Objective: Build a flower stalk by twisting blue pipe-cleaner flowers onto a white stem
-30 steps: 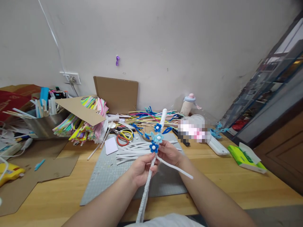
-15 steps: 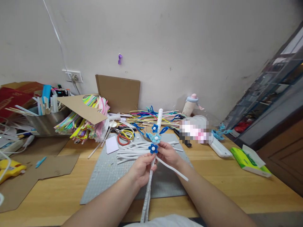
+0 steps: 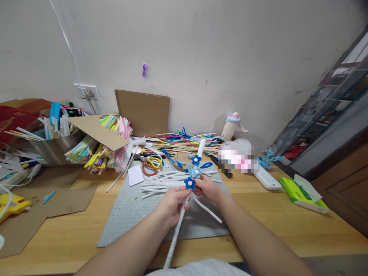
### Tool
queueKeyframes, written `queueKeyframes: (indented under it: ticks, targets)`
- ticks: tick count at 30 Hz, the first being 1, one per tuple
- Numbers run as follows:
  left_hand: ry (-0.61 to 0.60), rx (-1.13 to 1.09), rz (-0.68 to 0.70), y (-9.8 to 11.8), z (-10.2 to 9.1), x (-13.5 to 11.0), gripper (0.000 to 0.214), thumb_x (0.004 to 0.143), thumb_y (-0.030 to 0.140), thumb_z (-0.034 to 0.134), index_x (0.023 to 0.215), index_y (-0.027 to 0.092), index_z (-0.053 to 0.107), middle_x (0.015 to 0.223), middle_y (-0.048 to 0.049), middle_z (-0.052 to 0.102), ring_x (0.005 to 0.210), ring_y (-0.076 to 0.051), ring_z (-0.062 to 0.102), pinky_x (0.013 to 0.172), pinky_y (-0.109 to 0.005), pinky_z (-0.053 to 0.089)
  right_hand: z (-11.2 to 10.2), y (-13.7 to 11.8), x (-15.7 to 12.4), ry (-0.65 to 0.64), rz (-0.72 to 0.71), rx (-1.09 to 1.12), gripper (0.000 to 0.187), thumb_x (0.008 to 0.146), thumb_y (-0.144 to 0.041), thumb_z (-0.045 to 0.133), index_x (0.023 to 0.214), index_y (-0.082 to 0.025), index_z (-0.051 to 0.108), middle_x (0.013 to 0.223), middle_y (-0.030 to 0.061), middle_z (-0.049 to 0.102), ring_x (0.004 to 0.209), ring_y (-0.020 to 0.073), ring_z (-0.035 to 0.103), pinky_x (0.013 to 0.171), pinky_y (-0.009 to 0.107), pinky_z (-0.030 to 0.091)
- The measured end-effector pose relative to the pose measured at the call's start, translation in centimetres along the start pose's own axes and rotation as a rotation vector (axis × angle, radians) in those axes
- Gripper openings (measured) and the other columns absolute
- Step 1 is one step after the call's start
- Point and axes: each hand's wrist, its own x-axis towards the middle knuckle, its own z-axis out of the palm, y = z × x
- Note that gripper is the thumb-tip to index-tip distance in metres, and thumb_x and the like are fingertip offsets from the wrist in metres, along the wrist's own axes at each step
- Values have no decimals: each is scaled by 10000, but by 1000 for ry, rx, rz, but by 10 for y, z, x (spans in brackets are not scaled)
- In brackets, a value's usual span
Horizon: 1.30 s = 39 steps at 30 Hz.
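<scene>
Between my hands is a long white stem wrapped in pipe cleaner (image 3: 176, 234), tilted with its top to the right. Dark blue and light blue pipe-cleaner flowers with white centres sit along its upper part, the lowest a dark blue flower (image 3: 190, 183). My left hand (image 3: 173, 203) is closed round the stem just below that flower. My right hand (image 3: 209, 188) pinches at the stem beside the same flower, its fingertips partly hidden. From there a loose white pipe cleaner end (image 3: 211, 213) hangs down to the right. Loose white pipe cleaners (image 3: 156, 186) lie behind my left hand.
A grey cutting mat (image 3: 126, 220) lies under my hands. Scissors (image 3: 151, 166), a white paper pad (image 3: 135, 175) and colourful pipe cleaner bundles (image 3: 106, 153) are behind to the left. A yellow glue gun (image 3: 14, 205) lies far left, a green tissue pack (image 3: 303, 194) right.
The stem's top has tilted to the right, and its lower end has swung left. The loose white end hangs a little lower and further left. Both hands keep their grip.
</scene>
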Motion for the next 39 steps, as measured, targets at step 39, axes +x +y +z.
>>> queueKeyframes:
  ticks: [39]
  targets:
    - [184, 134, 225, -2, -5, 4, 217, 603, 240, 684, 611, 149, 487, 481, 51, 492, 376, -65, 466, 320, -154, 296, 18, 2, -1, 106, -195, -123, 300, 689, -421, 651, 673, -162, 500, 500, -74, 421, 374, 35, 316, 360, 176, 214]
